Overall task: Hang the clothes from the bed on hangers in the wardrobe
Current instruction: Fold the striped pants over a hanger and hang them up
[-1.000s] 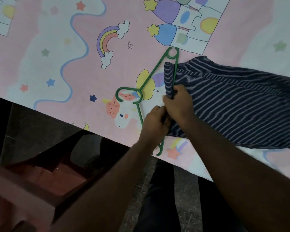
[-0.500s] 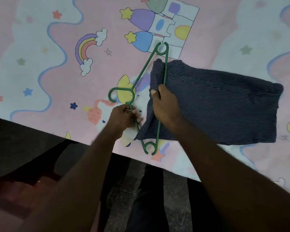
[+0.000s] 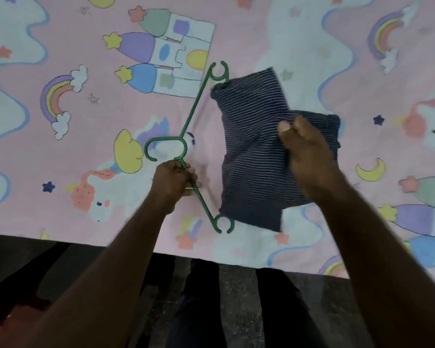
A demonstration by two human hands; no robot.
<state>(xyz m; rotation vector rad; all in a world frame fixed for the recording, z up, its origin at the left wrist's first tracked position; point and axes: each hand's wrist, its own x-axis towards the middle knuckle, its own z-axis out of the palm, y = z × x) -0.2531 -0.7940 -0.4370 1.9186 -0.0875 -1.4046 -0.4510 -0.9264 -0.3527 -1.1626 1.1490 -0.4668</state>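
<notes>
A green plastic hanger [image 3: 194,110] lies on the pink patterned bedsheet [image 3: 60,159], its hook pointing left. My left hand [image 3: 172,183] grips the hanger's arm just below the hook. A dark blue striped garment [image 3: 251,151] is draped through the hanger's right side and folded over on itself. My right hand [image 3: 305,151] pinches the folded cloth on its right part, thumb on top. The hanger's bar is hidden under the fabric.
The bed's front edge [image 3: 161,249] runs across the lower part of the view. Below it lie dark floor tiles [image 3: 236,297] and my dark trouser legs [image 3: 194,310]. A reddish object [image 3: 15,320] shows at the bottom left.
My right hand has drawn the garment's far end back over itself, folding it across the hanger. My left hand has closed on the hanger arm below the hook.
</notes>
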